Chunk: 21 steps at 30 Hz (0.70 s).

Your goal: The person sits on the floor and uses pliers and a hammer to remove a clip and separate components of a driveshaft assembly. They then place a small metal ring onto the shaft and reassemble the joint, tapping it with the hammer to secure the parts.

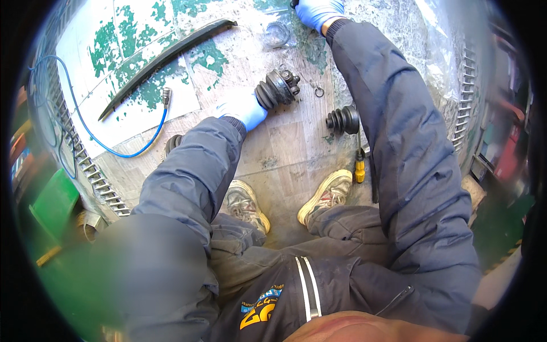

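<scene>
My left hand (242,108), in a blue glove, is closed round a drive shaft just beside its black ribbed rubber boot (266,93). The metal joint (288,80) at the boot's end points right, showing balls or rollers. Partly under my left forearm lies another ribbed boot (173,143). At the top edge my right hand (319,12), also gloved, is closed on a small black thing, mostly cut off by the picture's edge. A loose black rubber boot (343,120) lies by my right forearm, near a yellow-handled screwdriver (359,168). Between boot and joint sits a small ring clip (318,91).
A long black curved strip (165,60) lies at the far left, beside a blue air hose (142,151) with a metal coupling. Clear plastic bags (441,54) are at the far right. Slotted metal edges (94,174) flank the worn floor; my shoes (245,206) are close by.
</scene>
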Tool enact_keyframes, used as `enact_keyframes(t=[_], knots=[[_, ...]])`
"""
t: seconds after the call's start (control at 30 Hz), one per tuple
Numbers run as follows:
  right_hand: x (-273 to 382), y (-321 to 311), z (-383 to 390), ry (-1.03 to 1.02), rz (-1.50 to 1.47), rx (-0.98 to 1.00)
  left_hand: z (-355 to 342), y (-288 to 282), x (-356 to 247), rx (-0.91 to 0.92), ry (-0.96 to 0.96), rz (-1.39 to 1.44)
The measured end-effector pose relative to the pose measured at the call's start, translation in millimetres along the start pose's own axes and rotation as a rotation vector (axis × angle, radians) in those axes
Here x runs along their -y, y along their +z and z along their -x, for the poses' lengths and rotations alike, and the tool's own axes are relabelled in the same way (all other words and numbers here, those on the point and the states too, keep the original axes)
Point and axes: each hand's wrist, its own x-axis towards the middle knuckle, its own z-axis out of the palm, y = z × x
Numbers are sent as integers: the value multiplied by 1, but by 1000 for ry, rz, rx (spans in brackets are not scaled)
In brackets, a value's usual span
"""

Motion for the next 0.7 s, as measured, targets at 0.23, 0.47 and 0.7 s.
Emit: enact_keyframes(t=[0.23,0.47,0.7], knots=[[-31,8,23,31,-363,-309,0,3,2,-26,-21,48],[-2,-4,25,0,-7,-211,1,1,-1,-22,-12,15],[23,-7,18,169,14,-230,-6,10,4,-26,-29,2]])
